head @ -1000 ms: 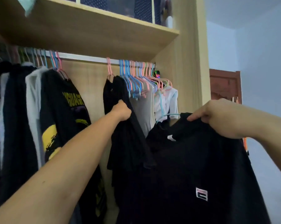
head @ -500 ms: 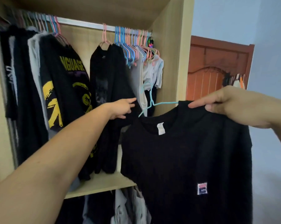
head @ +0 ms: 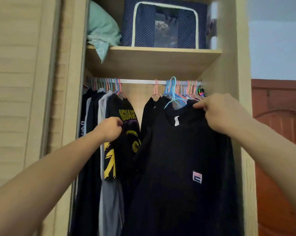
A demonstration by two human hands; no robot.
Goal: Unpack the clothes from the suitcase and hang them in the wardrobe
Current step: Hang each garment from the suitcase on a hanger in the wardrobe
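My right hand (head: 222, 113) pinches the shoulder of a black T-shirt (head: 183, 159) with a small chest logo. The shirt sits on a light blue hanger (head: 173, 92) whose hook rises level with the white wardrobe rail (head: 140, 81). Whether the hook rests on the rail I cannot tell. My left hand (head: 109, 128) grips the edge of a hanging black shirt with yellow print (head: 129, 133), to the left of a gap on the rail. Another black garment (head: 151, 108) hangs just behind the held shirt. No suitcase is in view.
Dark and grey clothes (head: 99, 150) crowd the rail's left end, and pink and blue hangers (head: 186, 91) bunch at its right. A shelf (head: 152, 53) above carries a navy dotted storage box (head: 164, 23) and a teal bundle (head: 101, 31). A slatted door (head: 16, 82) stands left, a red-brown door (head: 280, 133) right.
My right hand has lifted the black T-shirt and its hanger up to the rail. My left hand has moved left from the black garment to grip the yellow-print shirt. The camera has tilted up.
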